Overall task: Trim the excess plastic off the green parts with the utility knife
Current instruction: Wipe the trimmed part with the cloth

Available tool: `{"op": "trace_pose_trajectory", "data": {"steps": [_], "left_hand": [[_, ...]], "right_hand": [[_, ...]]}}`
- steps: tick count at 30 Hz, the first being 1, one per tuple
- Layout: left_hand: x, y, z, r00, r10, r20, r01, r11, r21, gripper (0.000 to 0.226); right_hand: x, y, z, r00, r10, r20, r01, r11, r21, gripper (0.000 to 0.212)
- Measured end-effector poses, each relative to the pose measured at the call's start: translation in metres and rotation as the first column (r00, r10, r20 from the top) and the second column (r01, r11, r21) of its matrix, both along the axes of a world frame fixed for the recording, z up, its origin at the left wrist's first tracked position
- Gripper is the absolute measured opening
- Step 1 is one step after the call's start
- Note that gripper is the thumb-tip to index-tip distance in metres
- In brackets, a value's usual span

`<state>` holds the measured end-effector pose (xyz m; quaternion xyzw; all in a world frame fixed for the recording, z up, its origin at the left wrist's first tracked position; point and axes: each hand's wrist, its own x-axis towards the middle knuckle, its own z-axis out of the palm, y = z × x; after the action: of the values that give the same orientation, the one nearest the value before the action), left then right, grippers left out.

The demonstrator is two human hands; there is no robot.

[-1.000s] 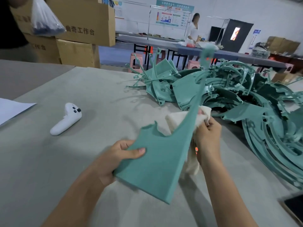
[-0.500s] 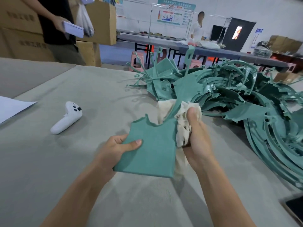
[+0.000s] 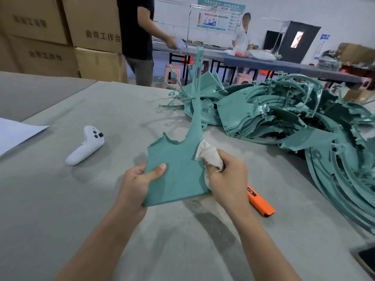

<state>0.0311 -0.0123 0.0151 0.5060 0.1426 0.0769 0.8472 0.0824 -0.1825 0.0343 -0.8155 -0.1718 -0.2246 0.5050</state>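
Observation:
A flat green plastic part (image 3: 178, 171) with a long thin stem pointing up is held above the grey table. My left hand (image 3: 138, 185) grips its lower left edge, thumb on top. My right hand (image 3: 227, 175) clutches a crumpled white cloth (image 3: 207, 153) pressed against the part's right edge. An orange utility knife (image 3: 260, 202) lies on the table just right of my right wrist, untouched. A big heap of green parts (image 3: 284, 118) fills the right side of the table.
A white game-style controller (image 3: 86, 146) lies on the table to the left, with a white paper sheet (image 3: 14, 133) at the left edge. A dark phone (image 3: 367, 260) sits at the bottom right corner. Cardboard boxes and two people stand beyond the table's far edge.
The green part has been turned more upright and brought nearer, its stem now pointing up. My right hand with the cloth slid down its right edge. The orange knife has come into view.

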Motion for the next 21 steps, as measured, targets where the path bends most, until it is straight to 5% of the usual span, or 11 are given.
{"op": "trace_pose_trajectory", "data": {"steps": [6, 8, 10, 13, 16, 21], "left_hand": [[-0.006, 0.005, 0.004, 0.926, -0.353, -0.134, 0.374, 0.907, 0.195, 0.037], [-0.007, 0.002, 0.005, 0.917, -0.365, -0.161, 0.395, 0.889, 0.232, 0.034], [-0.007, 0.000, 0.005, 0.919, -0.351, -0.177, 0.388, 0.883, 0.263, 0.028], [-0.008, -0.003, 0.005, 0.933, -0.310, -0.184, 0.354, 0.884, 0.304, 0.014], [-0.008, -0.004, 0.006, 0.941, -0.271, -0.204, 0.331, 0.865, 0.377, 0.012], [-0.009, -0.007, 0.007, 0.937, -0.280, -0.210, 0.345, 0.843, 0.413, 0.013]], "right_hand": [[0.012, -0.018, 0.009, 0.966, -0.018, -0.257, 0.133, 0.889, 0.438, 0.023], [0.011, -0.025, 0.017, 0.946, 0.136, -0.294, 0.099, 0.741, 0.664, 0.024], [0.010, -0.034, 0.028, 0.915, 0.324, -0.239, 0.053, 0.493, 0.869, 0.021], [0.009, -0.049, 0.041, 0.902, 0.418, -0.107, -0.005, 0.258, 0.966, 0.028], [0.007, -0.055, 0.050, 0.917, 0.398, -0.023, -0.081, 0.242, 0.967, 0.020], [0.004, -0.050, 0.056, 0.970, 0.244, -0.018, -0.073, 0.360, 0.930, 0.048]]}}
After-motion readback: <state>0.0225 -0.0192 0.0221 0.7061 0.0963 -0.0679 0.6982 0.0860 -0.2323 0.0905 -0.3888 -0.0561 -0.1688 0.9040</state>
